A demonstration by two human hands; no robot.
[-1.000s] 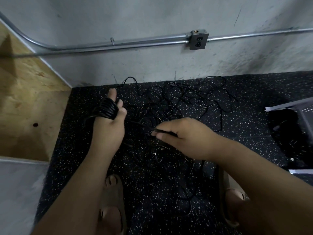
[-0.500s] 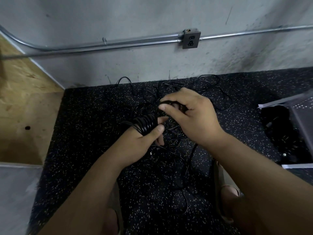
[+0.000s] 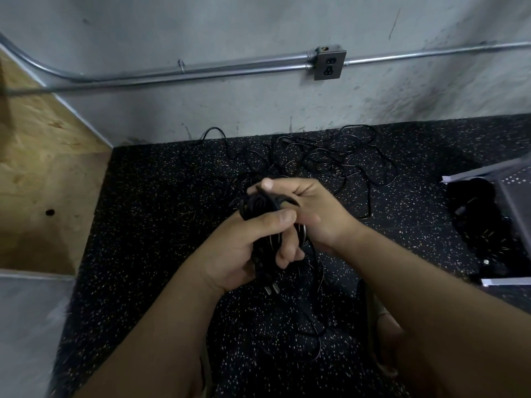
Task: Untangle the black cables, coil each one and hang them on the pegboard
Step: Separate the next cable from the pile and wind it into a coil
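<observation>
A black cable coil point(image 3: 260, 209) sits wound round the fingers of my left hand point(image 3: 241, 248), whose thumb presses across it. A plug end point(image 3: 271, 288) hangs below that hand. My right hand point(image 3: 304, 208) is against the coil from the right and pinches a strand of the same cable over its top. A tangle of black cables point(image 3: 324, 162) lies on the speckled black floor mat point(image 3: 161, 214) beyond my hands, reaching the wall. More loose cable point(image 3: 313, 317) trails down between my forearms.
A grey perforated panel point(image 3: 514, 193) lies at the right edge with a dark heap of cables point(image 3: 482, 225) beside it. A plywood board point(image 3: 43, 179) borders the mat on the left. A wall conduit point(image 3: 201, 68) with an outlet box point(image 3: 329, 63) runs behind.
My left hand with the coil came from the left toward the middle, and my right hand rose to meet it. Both hands are now together on the coil.
</observation>
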